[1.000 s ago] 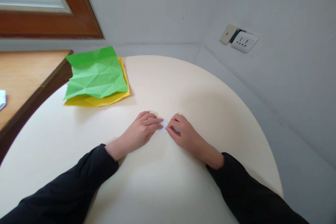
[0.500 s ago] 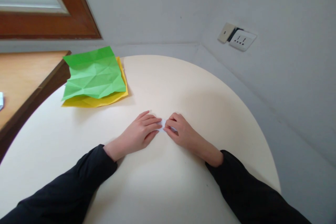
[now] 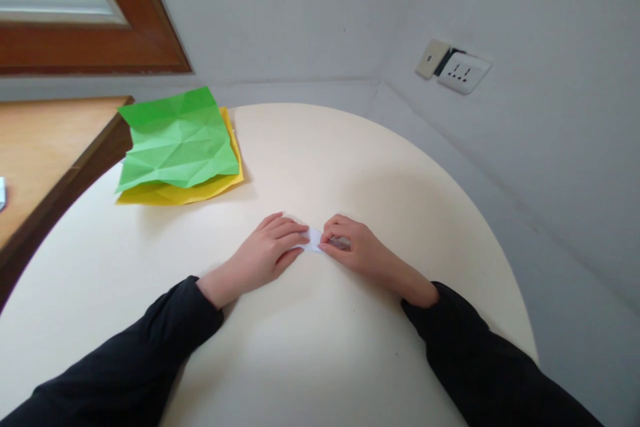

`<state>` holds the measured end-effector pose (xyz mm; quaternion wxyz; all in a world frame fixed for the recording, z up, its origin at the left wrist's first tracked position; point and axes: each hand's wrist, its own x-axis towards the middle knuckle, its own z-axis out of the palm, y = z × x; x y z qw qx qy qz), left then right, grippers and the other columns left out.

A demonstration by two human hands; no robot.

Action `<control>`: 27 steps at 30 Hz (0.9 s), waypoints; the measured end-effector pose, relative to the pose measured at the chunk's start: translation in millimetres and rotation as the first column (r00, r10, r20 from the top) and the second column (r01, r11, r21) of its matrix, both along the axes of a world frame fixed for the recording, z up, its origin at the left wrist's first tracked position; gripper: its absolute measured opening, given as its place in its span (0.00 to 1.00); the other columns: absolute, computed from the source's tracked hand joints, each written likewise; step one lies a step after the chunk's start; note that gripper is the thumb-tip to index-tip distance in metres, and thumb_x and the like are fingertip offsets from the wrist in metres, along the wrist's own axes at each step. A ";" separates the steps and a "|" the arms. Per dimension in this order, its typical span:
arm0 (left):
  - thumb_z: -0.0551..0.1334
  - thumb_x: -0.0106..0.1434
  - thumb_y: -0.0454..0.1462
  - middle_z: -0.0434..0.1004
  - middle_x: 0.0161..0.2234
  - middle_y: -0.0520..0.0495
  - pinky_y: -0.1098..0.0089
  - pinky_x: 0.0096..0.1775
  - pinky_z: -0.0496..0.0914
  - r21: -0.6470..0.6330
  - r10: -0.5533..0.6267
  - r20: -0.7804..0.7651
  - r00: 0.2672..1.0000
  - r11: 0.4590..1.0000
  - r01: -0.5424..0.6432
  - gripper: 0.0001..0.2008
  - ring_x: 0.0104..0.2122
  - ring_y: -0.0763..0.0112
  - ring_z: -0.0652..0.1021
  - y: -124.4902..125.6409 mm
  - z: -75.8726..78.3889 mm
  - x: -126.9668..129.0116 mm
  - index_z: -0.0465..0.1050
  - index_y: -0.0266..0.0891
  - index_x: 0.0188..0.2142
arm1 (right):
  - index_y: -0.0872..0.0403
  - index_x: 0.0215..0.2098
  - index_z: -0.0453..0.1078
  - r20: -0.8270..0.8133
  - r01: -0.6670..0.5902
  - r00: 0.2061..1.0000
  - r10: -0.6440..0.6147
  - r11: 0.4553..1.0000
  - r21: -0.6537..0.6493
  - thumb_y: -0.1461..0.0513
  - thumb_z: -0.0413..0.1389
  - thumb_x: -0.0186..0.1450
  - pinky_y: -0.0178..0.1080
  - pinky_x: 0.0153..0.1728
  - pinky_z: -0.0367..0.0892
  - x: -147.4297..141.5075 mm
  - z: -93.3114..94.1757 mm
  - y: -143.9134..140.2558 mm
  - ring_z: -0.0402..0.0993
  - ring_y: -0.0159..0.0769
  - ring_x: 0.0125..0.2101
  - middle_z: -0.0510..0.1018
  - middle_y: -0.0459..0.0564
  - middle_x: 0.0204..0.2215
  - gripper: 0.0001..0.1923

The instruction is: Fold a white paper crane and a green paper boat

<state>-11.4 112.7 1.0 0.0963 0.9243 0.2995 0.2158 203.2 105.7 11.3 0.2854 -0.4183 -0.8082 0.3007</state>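
Note:
A small piece of white folded paper [image 3: 314, 239] lies on the table between my two hands. My left hand [image 3: 264, 248] holds its left part, with the fingers on top and the thumb against the near edge. At the right end, my right hand [image 3: 361, 248] pinches the paper between thumb and forefinger, the other fingers curled in. Much of the paper is covered by the fingers, so its full shape is hidden.
Creased green paper [image 3: 183, 140] lies over yellow paper [image 3: 235, 180] on the round white table [image 3: 320, 360]. A wooden surface [image 3: 50, 140] adjoins at the left, with a small pale object [image 3: 2, 193] on it. Walls with a socket [image 3: 464, 73] stand behind.
My right hand has shifted slightly to the right along the paper, and more white paper shows between the hands. My left hand has stayed nearly in place.

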 end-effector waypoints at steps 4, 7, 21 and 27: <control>0.54 0.64 0.34 0.76 0.45 0.43 0.57 0.52 0.65 -0.010 -0.005 0.033 0.999 1.000 0.005 0.09 0.46 0.64 0.73 0.2 0.0 0.5 0.72 0.40 0.41 | 0.54 0.25 0.69 0.009 -0.040 0.999 0.040 0.999 -0.029 0.69 0.56 0.58 0.36 0.36 0.65 1.0 2.4 0.0 0.70 0.33 0.33 0.72 0.48 0.31 0.06; 0.55 0.64 0.34 0.76 0.45 0.43 0.58 0.50 0.67 -0.016 0.000 0.044 0.999 1.000 0.000 0.09 0.46 0.63 0.73 0.4 -0.7 0.8 0.73 0.40 0.40 | 0.54 0.25 0.69 0.004 -0.054 0.999 0.054 0.999 -0.010 0.70 0.56 0.58 0.37 0.38 0.66 1.3 2.1 0.5 0.70 0.34 0.35 0.72 0.48 0.31 0.06; 0.52 0.65 0.31 0.75 0.48 0.43 0.53 0.57 0.60 0.075 -0.013 -0.062 0.998 0.997 0.018 0.14 0.51 0.65 0.72 -3.4 -0.6 1.1 0.74 0.41 0.43 | 0.53 0.23 0.70 -0.084 -0.105 0.992 0.097 0.989 -0.102 0.69 0.57 0.56 0.38 0.41 0.67 9.9 3.4 6.7 0.74 0.34 0.36 0.76 0.48 0.34 0.07; 0.51 0.65 0.29 0.74 0.48 0.40 0.55 0.57 0.62 0.059 -0.040 -0.009 0.999 0.997 0.041 0.15 0.49 0.65 0.73 -7.2 -3.8 5.8 0.72 0.38 0.46 | 0.53 0.21 0.70 -0.082 -0.098 0.993 0.089 0.989 -0.111 0.69 0.59 0.55 0.39 0.43 0.67 10.8 2.4 6.9 0.74 0.35 0.38 0.77 0.48 0.35 0.07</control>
